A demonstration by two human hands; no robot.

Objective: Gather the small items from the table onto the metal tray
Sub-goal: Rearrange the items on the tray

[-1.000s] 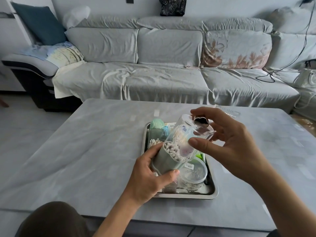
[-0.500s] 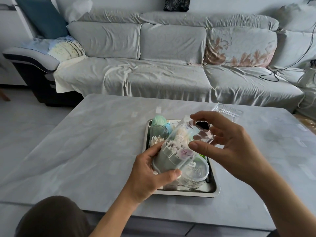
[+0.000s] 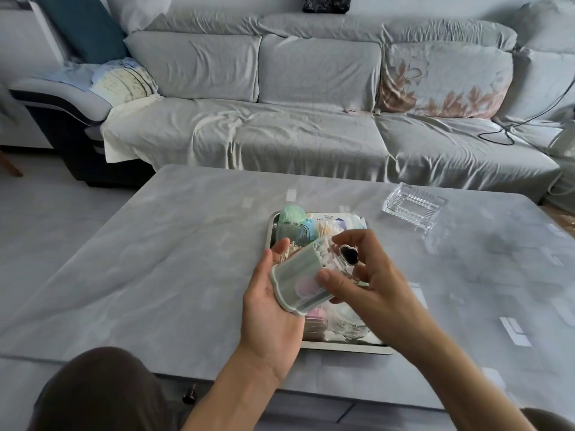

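Observation:
A pale green cotton swab box [image 3: 298, 275] full of white swabs lies tilted in my left hand [image 3: 273, 306], its base toward me. My right hand [image 3: 367, 284] pinches the box's clear lid [image 3: 343, 259], which has a dark heart-shaped mark, at the box's open end. Both hands hover over the metal tray [image 3: 342, 348]. Several small items lie in the tray: a green egg-shaped thing [image 3: 291, 214], a teal container [image 3: 291, 233], a swab packet [image 3: 333, 225], a pink item [image 3: 315, 318] and a clear round tub [image 3: 348, 318].
A clear glass dish [image 3: 413, 206] stands on the grey table [image 3: 155, 259] to the far right of the tray. A grey sofa [image 3: 311, 119] runs along behind the table. My knee [image 3: 93, 390] shows at bottom left.
The box has tipped further over in my left hand, base now facing me, and the lid has come closer onto its open end. The view has shifted toward the table.

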